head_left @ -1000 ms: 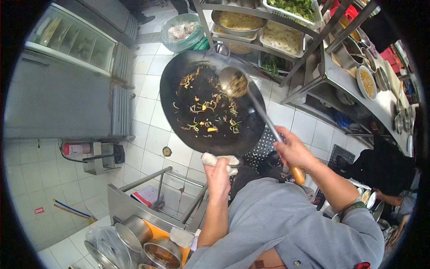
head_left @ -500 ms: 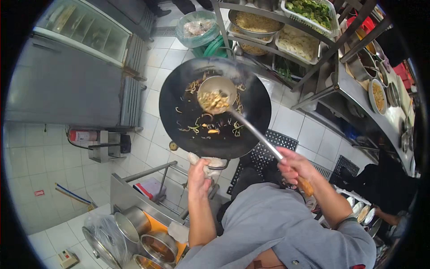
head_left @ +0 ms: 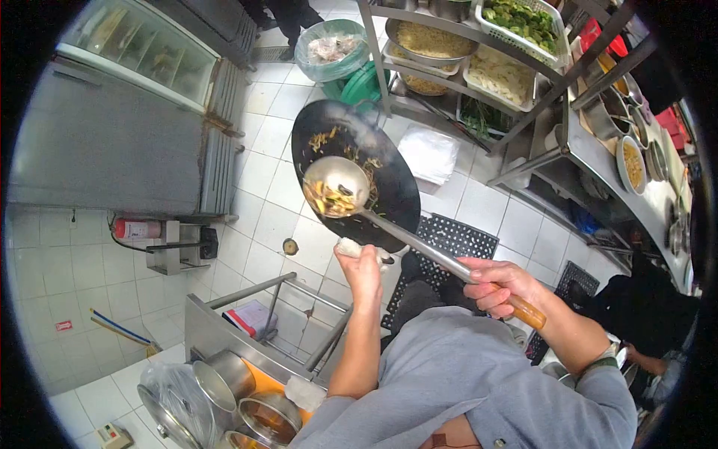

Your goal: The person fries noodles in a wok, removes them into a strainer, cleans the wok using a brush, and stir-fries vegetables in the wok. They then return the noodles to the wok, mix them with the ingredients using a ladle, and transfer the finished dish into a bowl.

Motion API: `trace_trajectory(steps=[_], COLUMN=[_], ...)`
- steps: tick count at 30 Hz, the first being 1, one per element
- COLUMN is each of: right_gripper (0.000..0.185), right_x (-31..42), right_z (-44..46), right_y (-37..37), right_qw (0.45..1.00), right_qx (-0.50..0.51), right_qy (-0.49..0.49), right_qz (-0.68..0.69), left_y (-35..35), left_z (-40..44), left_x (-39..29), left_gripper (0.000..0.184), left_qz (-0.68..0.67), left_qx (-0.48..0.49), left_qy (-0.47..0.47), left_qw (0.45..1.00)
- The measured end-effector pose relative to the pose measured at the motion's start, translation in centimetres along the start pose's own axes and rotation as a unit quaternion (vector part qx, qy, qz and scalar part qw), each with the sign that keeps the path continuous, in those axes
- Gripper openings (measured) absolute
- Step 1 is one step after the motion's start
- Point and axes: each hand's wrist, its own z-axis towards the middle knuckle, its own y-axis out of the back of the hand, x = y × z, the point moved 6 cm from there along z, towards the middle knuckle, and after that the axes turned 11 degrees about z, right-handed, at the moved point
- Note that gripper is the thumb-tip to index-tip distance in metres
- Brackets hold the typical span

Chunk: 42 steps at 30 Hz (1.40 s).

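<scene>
A black wok point(head_left: 396, 187), tilted, hangs over the tiled floor with strips of food inside and steam rising from it. My left hand point(head_left: 361, 271) is closed on a white cloth point(head_left: 349, 247) at the wok's near handle. The fingers of my right hand point(head_left: 499, 284) wrap round the ladle's handle, near its wooden end. The metal ladle point(head_left: 340, 170) has its bowl over the wok's left side, holding brown and yellow food pieces. Part of the wok's inside is hidden behind the ladle bowl.
A metal rack point(head_left: 426, 86) with food trays stands beyond the wok, beside a lined green bin point(head_left: 331, 56). Pots point(head_left: 224, 378) sit at the lower left. A steel counter point(head_left: 598, 165) holds bowls at right. Another person's arm point(head_left: 647, 361) shows at lower right.
The wok has tilted more steeply and looks narrower. The ladle's bowl, with food in it, has moved down and left across the wok. Both hands keep their hold.
</scene>
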Motion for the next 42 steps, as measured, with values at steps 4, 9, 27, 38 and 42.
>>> trace_trajectory(steps=[4,9,27,38,42], right_gripper=[0.059,0.059,0.062,0.064,0.06], right_x=[0.5,1.1,8.9,14.9,15.2], right_z=[0.1,-1.2,-25.6,-28.7,-30.2], right_y=[5.1,6.4,-0.6,5.1,5.5], right_qw=[0.989,0.978,0.538,0.528,0.499], right_qx=[-0.017,-0.041,-0.473,-0.517,-0.521], right_qy=[0.066,0.167,0.66,0.617,0.627], right_qz=[-0.133,-0.122,-0.227,-0.271,-0.295], left_y=[3.3,7.0,-4.0,-13.5,-16.3], left_z=[1.6,-1.5,1.4,-3.7,-5.8], left_x=[0.5,0.5,-7.0,-7.1,-6.5], left_gripper=[0.035,0.023,0.048,0.044,0.047], left_qz=[-0.058,-0.052,-0.037,0.122,0.129], left_qx=[0.079,0.112,0.449,0.496,0.532], left_qy=[0.074,0.222,0.255,0.28,0.284], left_qw=[0.992,0.967,0.855,0.813,0.787])
